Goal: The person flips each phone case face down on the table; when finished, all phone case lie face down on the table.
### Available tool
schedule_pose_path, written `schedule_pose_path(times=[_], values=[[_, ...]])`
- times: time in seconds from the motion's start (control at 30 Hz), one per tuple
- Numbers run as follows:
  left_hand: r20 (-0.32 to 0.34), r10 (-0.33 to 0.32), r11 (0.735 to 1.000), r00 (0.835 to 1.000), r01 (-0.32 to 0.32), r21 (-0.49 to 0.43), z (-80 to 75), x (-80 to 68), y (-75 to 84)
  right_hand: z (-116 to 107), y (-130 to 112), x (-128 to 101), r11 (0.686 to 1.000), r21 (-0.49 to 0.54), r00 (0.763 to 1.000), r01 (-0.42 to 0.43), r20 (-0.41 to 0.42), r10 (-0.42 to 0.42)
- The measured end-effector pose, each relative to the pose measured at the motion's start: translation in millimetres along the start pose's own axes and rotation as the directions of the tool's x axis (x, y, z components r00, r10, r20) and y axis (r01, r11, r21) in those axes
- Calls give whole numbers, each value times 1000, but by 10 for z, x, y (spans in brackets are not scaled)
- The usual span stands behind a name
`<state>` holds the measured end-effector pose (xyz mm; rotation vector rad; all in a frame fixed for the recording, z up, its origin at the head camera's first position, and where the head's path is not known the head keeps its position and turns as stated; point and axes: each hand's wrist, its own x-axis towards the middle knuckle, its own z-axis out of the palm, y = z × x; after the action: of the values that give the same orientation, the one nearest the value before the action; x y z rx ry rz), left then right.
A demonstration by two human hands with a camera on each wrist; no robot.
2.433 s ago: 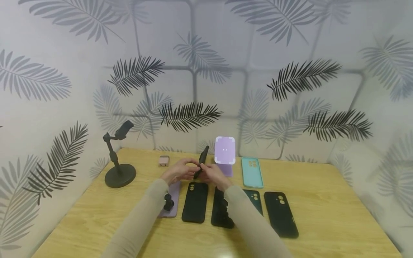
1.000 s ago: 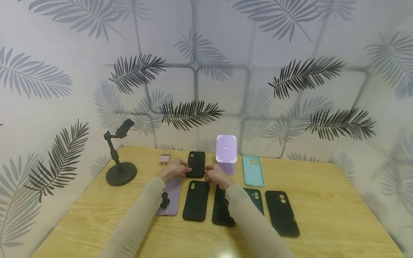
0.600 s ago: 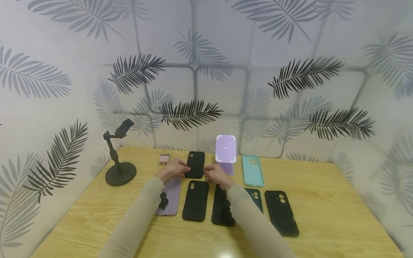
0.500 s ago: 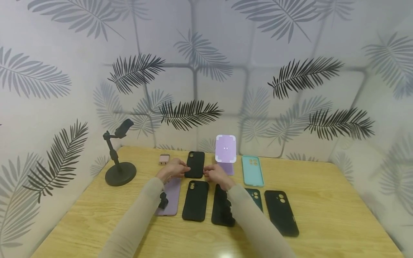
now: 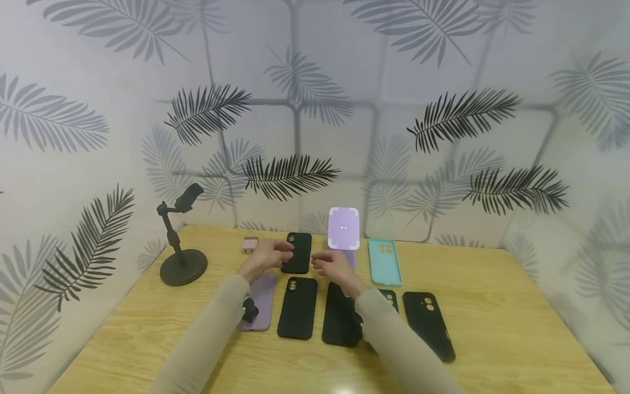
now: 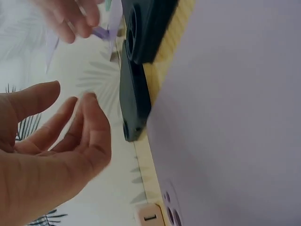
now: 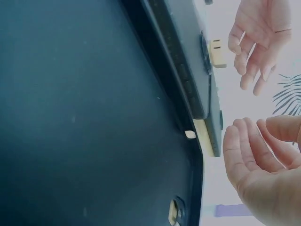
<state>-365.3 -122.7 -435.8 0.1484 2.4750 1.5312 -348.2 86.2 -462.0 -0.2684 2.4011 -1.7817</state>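
A black phone case (image 5: 297, 252) lies flat on the wooden table (image 5: 492, 306) in the back row. My left hand (image 5: 266, 256) hovers just left of it with relaxed fingers and holds nothing. My right hand (image 5: 331, 265) hovers just right of it, also relaxed and empty. In the left wrist view the left hand (image 6: 51, 155) shows loose fingers beside the black case (image 6: 134, 110), above a lilac case (image 6: 225, 122). In the right wrist view the right hand (image 7: 263, 160) is loose beside a black case (image 7: 94, 117).
A front row holds a lilac case (image 5: 258, 306), two black cases (image 5: 297, 307) (image 5: 339, 323), a dark green case (image 5: 389, 300) and another black case (image 5: 428, 325). Behind stand a teal case (image 5: 385, 261), a lilac stand (image 5: 343, 230), a small pink charger (image 5: 250, 245) and a black phone holder (image 5: 182, 257).
The black case went from being held up between both hands to lying flat on the table. Both hands have since let go and drawn slightly away from it.
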Motion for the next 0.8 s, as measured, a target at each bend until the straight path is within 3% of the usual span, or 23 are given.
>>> schedule_pose_path(times=[0.23,0.4,0.57,0.8], values=[[58,73,997,996,-72,-15,168,-60,83,-217,-13,-167,999,-27,997,34,65,-32],[129,101,995,986,-98,-32,290,-122,143,-403,-11,-311,992,-124,992,15,130,1],[224,93,995,970,-86,-42,410,-204,143,-545,5,-446,991,-135,986,-4,165,27],[333,100,994,938,-82,-67,565,-357,152,-658,92,-640,984,-180,990,7,140,18]])
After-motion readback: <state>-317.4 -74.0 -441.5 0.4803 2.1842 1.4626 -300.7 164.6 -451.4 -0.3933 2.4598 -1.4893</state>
